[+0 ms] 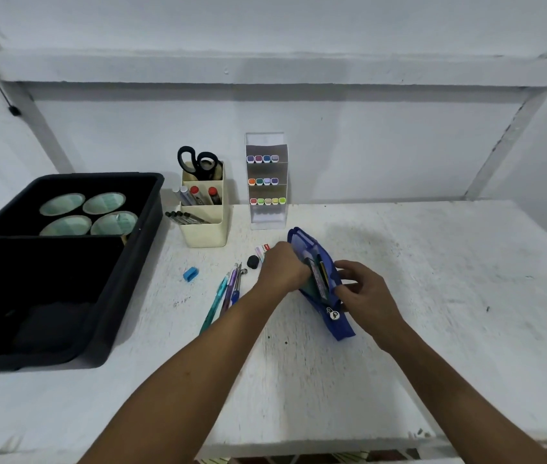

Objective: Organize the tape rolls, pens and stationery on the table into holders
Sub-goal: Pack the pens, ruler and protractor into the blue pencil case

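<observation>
blue cloth makes up the pencil case (pixel 319 279), which lies on the white bench (pixel 432 296) in front of the person. the right hand (pixel 362 289) pinches one side of the case and pulls it open, so the mouth stays wide. the left hand (pixel 282 269) is curled closed at the mouth with its fingers down inside, so i cannot tell what it holds. a dark flat thing stands up in the opening, most likely going in.

just left of the case lie a few loose pens (pixel 228 293), side by side, with a small black lump (pixel 252 261) and a small white pack (pixel 262 251) near them. a blue sharpener (pixel 190 273) sits apart, further left. these look like the things not yet put away.

at the back stands a cream holder (pixel 205 209) with scissors (pixel 197 162) and markers poking out. beside it a clear rack (pixel 267 182) keeps coloured markers in three rows. on the far left a black tray (pixel 125 262) holds four tape rolls (pixel 89 212) lying flat, so the rolls look done.

the next job, i think, is to pick up the loose pens and slide them in while the case is open.
</observation>
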